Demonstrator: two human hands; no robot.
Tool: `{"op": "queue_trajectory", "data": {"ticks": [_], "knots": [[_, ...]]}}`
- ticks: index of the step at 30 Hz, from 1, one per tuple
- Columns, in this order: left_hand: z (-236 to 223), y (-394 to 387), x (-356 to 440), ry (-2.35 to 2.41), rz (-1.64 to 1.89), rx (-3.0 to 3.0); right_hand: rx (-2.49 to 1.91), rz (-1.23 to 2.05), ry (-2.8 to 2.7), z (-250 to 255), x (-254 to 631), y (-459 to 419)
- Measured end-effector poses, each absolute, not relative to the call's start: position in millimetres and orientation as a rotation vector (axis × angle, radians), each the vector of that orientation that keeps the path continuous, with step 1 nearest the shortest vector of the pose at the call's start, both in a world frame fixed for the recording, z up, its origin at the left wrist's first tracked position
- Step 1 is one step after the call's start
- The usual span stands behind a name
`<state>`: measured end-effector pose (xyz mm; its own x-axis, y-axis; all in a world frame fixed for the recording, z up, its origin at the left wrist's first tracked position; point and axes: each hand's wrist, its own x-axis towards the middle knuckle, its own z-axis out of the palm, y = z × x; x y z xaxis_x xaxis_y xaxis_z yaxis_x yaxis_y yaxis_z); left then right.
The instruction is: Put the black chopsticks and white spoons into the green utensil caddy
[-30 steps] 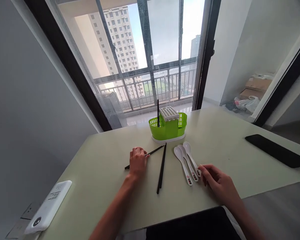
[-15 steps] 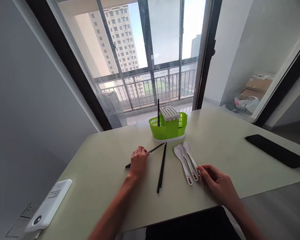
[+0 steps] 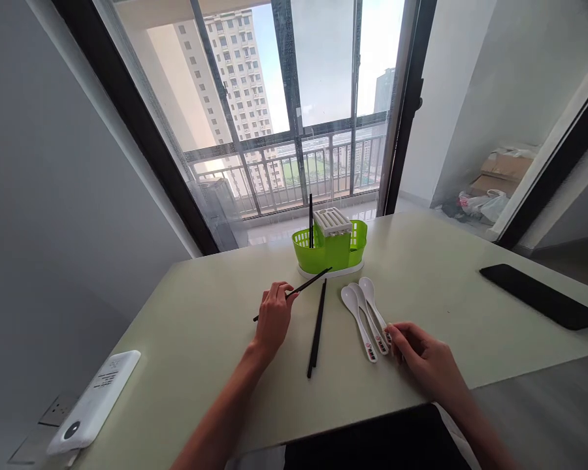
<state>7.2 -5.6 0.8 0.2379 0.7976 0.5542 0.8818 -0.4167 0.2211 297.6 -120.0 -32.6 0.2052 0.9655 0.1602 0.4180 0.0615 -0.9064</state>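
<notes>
My left hand [image 3: 273, 318] is closed around black chopsticks [image 3: 314, 281]. They slant up to the right, with their thin tips in front of the holder's white base. A second pair of black chopsticks [image 3: 317, 329] lies on the table to the right of that hand. Three white spoons [image 3: 367, 288] lie side by side, handles toward me. At the handle end of the rightmost spoon, the thumb and fingers of my right hand [image 3: 424, 356] are pinched together. Behind these stands a green cutlery holder [image 3: 336, 254] with a white slotted top and dark chopsticks [image 3: 310, 219] upright in its left compartment.
The pale table [image 3: 200, 365] carries a black flat case [image 3: 539, 294] at the right. A white device [image 3: 98, 398] with a cable is at the left edge. Beyond the table are a sliding glass door [image 3: 323, 78] and, at right, cardboard and plastic bags [image 3: 502, 173].
My left hand has lifted slightly, raising the chopsticks off the table and shifting their tips up and to the right. My right hand and the spoons stay in place.
</notes>
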Motion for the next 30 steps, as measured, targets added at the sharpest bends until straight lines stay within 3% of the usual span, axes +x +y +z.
{"op": "queue_trajectory", "data": {"ticks": [16,30], "knots": [[2.5,-18.0,21.9,-1.366,-1.404,-2.393,-1.135,0.939,-1.526,45.9,231.7,-31.9],[23.2,-23.9,25.6,-1.783,-2.148,-2.697,-0.802,0.45,-2.062,115.3,213.2,-18.0]]}}
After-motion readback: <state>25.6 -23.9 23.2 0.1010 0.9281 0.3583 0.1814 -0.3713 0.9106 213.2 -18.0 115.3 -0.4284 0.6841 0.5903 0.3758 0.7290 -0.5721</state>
